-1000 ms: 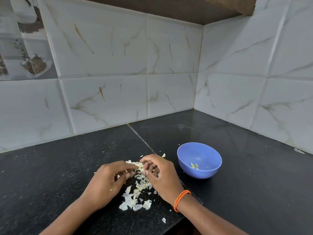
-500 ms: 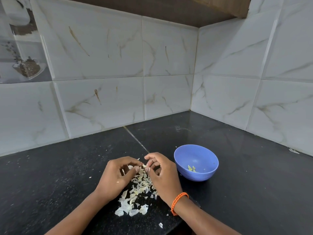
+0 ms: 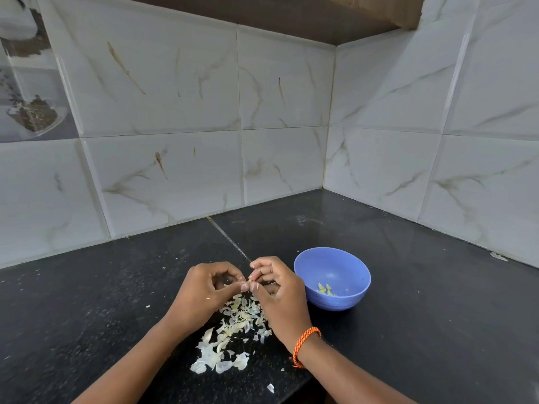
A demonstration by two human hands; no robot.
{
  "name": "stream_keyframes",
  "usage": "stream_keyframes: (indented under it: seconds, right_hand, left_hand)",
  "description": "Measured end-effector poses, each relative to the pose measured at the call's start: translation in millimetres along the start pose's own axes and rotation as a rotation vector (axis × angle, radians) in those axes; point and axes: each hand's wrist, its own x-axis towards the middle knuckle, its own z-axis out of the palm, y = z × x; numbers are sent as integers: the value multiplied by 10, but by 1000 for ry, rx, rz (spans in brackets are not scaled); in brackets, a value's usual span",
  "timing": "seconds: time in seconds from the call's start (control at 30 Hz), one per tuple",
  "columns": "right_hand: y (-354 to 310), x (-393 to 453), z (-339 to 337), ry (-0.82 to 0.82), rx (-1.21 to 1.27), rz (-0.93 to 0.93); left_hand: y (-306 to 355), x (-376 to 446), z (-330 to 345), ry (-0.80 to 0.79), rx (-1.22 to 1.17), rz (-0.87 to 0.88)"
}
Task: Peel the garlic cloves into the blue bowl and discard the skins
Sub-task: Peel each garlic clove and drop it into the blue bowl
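L hand [image 3: 208, 290] and R hand [image 3: 278, 293] meet fingertip to fingertip above the skin pile [image 3: 230, 330] on the black countertop [image 3: 87, 301]. Both sets of fingers are curled; thumbs and forefingers pinch one small garlic clove [image 3: 250, 285] between them, mostly hidden, only a pale sliver shows. Orange cord bracelet [image 3: 304, 345] on R wrist.

Blue bowl [image 3: 354, 297] sits just beside R hand, not touching; a few peeled cloves [image 3: 326, 289] lie at its bottom.

Vs. 0.5 s ago: hands are closer together, approx. same pinch posture, same spot over the pile. Bowl, its contents and skins unmoved on the counter. Camera view tilted slightly, so the scene sits differently in frame. A stray skin flake [image 3: 270, 388] lies near the counter edge, as before.
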Motion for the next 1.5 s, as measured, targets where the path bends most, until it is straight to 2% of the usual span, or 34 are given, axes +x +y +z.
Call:
stream_keyframes:
  seconds: [0.2,0.37,0.57,0.83,1.03,1.2,1.3,1.5]
  right_hand:
    - [2,3,-4,-42,180,47]
    - [13,1,28,-80,239,65]
    - [-21,-43,42,-108,-3,-73]
    - [-74,-73,39,-98,-64,-81]
    - [-72,-91,59,-120,-115,-95]
    - [-57,-73,53,-99,-143,-74]
    - [-60,-64,48,-88,-187,-71]
    - [-114,-19,37,-4,-464,-213]
  left_hand:
    - [22,-42,-52,12,-190,-91]
    - [47,-92,-70,3,-196,-93]
    - [75,-142,-95,39,-125,-67]
    - [23,-227,-93,17,-20,7]
    - [-38,-302,-235,-66,-12,32]
    - [-196,-311,-279,59,-47,7]
    - [-186,-216,-155,68,-23,65]
    - [-39,134,194,146,-80,131]
